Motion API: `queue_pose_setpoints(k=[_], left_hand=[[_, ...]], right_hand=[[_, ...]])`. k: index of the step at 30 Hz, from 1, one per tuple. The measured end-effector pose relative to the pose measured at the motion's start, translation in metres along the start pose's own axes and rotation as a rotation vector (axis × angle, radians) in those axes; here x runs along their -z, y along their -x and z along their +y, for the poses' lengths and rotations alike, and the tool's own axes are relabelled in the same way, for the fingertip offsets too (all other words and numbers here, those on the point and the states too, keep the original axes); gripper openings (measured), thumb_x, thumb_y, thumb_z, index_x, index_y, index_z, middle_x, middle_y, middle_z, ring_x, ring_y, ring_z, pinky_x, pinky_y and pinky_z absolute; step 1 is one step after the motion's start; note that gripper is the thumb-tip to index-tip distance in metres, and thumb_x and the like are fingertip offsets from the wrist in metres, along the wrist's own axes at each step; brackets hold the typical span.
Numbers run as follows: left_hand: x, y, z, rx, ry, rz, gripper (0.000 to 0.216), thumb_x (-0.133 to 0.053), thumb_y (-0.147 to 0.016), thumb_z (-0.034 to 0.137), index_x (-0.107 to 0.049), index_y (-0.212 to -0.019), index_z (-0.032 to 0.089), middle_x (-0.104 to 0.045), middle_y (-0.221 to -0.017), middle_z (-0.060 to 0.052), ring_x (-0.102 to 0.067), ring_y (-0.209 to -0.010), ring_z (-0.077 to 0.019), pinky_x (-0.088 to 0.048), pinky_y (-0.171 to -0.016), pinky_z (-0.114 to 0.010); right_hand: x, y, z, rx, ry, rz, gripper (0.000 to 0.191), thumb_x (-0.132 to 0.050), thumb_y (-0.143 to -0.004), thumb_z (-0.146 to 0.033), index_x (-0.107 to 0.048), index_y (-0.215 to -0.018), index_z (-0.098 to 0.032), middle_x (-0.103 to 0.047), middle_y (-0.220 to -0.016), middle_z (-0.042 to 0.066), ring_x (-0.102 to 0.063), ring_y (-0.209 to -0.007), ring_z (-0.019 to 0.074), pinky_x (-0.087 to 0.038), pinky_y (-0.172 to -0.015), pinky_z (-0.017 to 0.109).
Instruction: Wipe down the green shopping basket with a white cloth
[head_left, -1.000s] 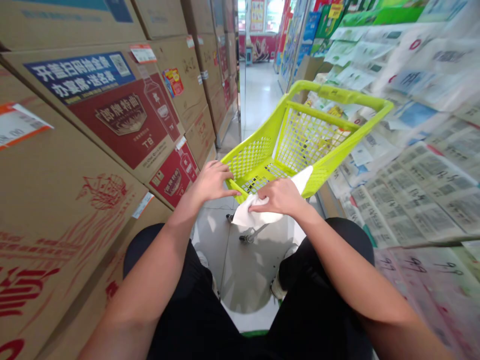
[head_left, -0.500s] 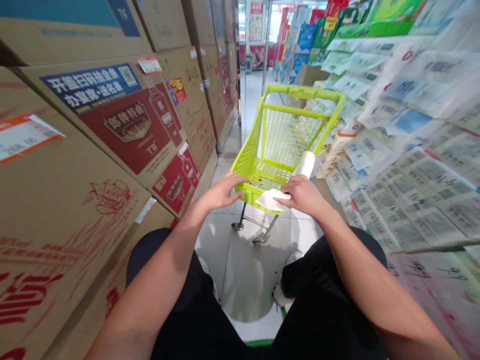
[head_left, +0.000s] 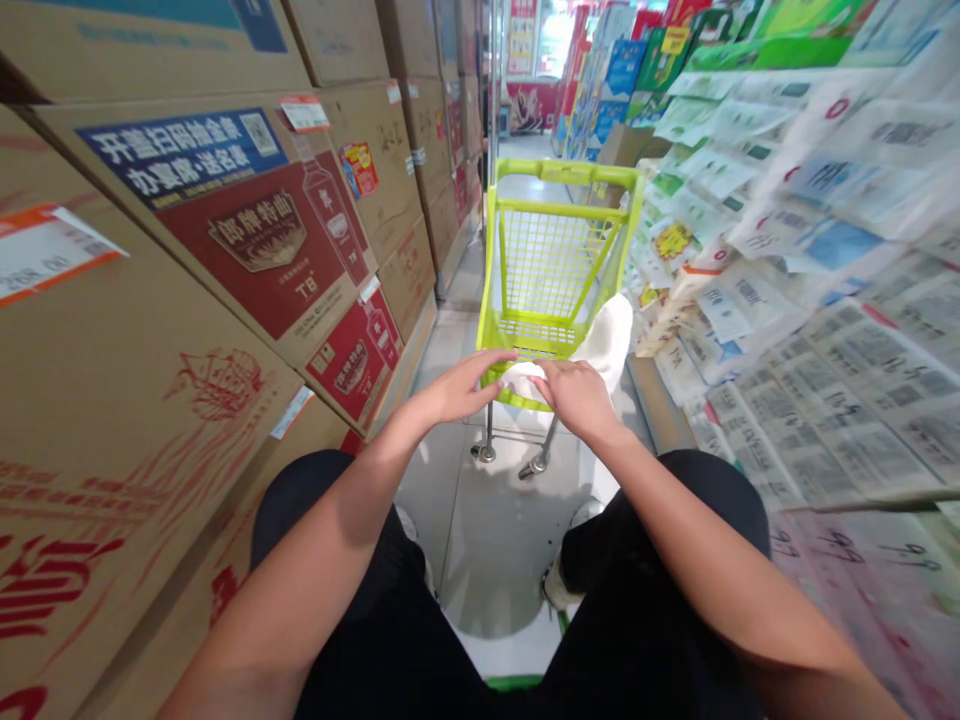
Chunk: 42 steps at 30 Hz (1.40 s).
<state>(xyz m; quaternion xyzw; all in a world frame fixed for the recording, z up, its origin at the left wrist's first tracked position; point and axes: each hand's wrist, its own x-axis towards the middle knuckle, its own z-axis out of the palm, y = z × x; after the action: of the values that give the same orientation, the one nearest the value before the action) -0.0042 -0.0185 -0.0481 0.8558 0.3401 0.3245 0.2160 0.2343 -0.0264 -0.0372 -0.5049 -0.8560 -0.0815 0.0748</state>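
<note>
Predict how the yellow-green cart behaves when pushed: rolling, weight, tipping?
The cart will likely roll readily, as its legs end in wheels. It is probably light for its size, being mostly open lattice. A high push might tip it, given the tall body on thin legs.

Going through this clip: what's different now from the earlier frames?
The green cart has swung from slanting right to nearly straight ahead, its handle shifting left. The hands have drawn closer together than half a second ago. Unchanged: left hand at the near rim, right hand on the white cloth, cartons stacked at left.
</note>
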Motion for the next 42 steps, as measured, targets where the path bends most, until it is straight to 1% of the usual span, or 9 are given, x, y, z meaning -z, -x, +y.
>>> queue_pose_setpoints(k=[6,10,16,19,24,28,33,38,42], left_hand=[[-0.002,-0.014,0.001,-0.024,-0.053,0.087,0.023,-0.06,-0.099,0.033,-0.073,-0.115,0.022,-0.076,-0.121,-0.008,-0.07,-0.115,-0.0212,-0.053,-0.104,-0.04],[0.0,-0.014,0.002,-0.009,-0.062,0.119,0.021,-0.059,-0.1,0.035,-0.072,-0.096,0.019,-0.075,-0.101,-0.007,-0.071,-0.097,-0.0189,-0.053,-0.089,-0.033],[0.006,-0.01,0.008,0.132,-0.186,0.448,0.019,-0.049,-0.103,0.035,-0.062,-0.103,0.021,-0.07,-0.089,-0.002,-0.065,-0.08,-0.0157,-0.047,-0.075,-0.028],[0.01,-0.01,0.009,0.208,-0.187,0.613,0.011,-0.053,-0.098,0.032,-0.058,-0.099,0.022,-0.068,-0.085,0.0,-0.062,-0.075,-0.015,-0.046,-0.072,-0.028],[0.011,-0.014,0.008,0.287,-0.064,0.692,0.01,-0.057,-0.088,0.024,-0.058,-0.098,0.022,-0.07,-0.093,-0.001,-0.065,-0.081,-0.0149,-0.048,-0.074,-0.027],[0.017,-0.015,0.015,0.277,0.168,0.498,0.02,-0.066,-0.081,0.031,-0.065,-0.098,0.02,-0.073,-0.099,-0.004,-0.067,-0.093,-0.0179,-0.052,-0.08,-0.029],[0.031,-0.005,0.025,0.436,0.472,0.117,0.027,-0.064,-0.088,0.045,-0.072,-0.094,0.02,-0.075,-0.084,-0.004,-0.067,-0.074,-0.0163,-0.052,-0.063,-0.028],[0.021,-0.002,0.019,0.506,0.437,0.227,0.02,-0.069,-0.084,0.038,-0.073,-0.089,0.019,-0.077,-0.091,-0.007,-0.068,-0.074,-0.0157,-0.054,-0.057,-0.026],[0.006,-0.007,0.018,0.498,0.222,0.319,0.019,-0.072,-0.08,0.032,-0.076,-0.093,0.019,-0.078,-0.094,-0.005,-0.06,-0.06,-0.011,-0.052,-0.056,-0.027]], right_hand=[[0.001,-0.003,-0.003,0.175,-0.143,0.073,0.05,-0.033,-0.111,-0.041,-0.056,-0.146,-0.012,-0.071,-0.131,0.015,-0.065,-0.118,0.0283,-0.045,-0.097,0.039],[0.013,0.003,0.016,0.152,-0.196,0.163,0.064,-0.045,-0.104,-0.059,-0.055,-0.149,-0.013,-0.069,-0.135,0.015,-0.059,-0.127,0.0318,-0.039,-0.112,0.047],[0.02,0.014,0.062,0.1,-0.196,0.14,0.057,-0.058,-0.096,-0.066,-0.068,-0.131,-0.022,-0.072,-0.131,0.012,-0.056,-0.132,0.0351,-0.019,-0.124,0.064],[0.016,0.016,0.072,0.151,-0.249,0.069,0.043,-0.056,-0.099,-0.058,-0.072,-0.12,-0.024,-0.076,-0.12,0.008,-0.064,-0.122,0.031,-0.017,-0.126,0.061],[0.019,0.013,0.069,0.237,-0.349,0.071,0.042,-0.042,-0.107,-0.05,-0.074,-0.103,-0.022,-0.077,-0.1,0.006,-0.069,-0.102,0.0249,-0.023,-0.126,0.054],[0.021,0.012,0.068,0.179,-0.382,0.189,0.045,-0.037,-0.107,-0.048,-0.071,-0.121,-0.022,-0.072,-0.123,0.011,-0.061,-0.119,0.0275,-0.036,-0.117,0.05],[0.011,0.02,0.092,-0.025,-0.304,0.157,0.071,-0.054,-0.093,-0.053,-0.05,-0.153,-0.017,-0.04,-0.158,0.022,-0.032,-0.149,0.0427,-0.032,-0.117,0.064],[0.002,0.022,0.118,0.002,-0.53,0.053,0.064,-0.043,-0.095,-0.04,-0.043,-0.156,-0.023,-0.036,-0.162,0.016,-0.03,-0.155,0.0329,-0.037,-0.12,0.057],[-0.004,0.019,0.12,-0.407,-0.716,0.121,0.064,-0.049,-0.096,-0.057,-0.047,-0.147,-0.019,-0.064,-0.131,0.018,-0.067,-0.109,0.028,-0.06,-0.084,0.044]])
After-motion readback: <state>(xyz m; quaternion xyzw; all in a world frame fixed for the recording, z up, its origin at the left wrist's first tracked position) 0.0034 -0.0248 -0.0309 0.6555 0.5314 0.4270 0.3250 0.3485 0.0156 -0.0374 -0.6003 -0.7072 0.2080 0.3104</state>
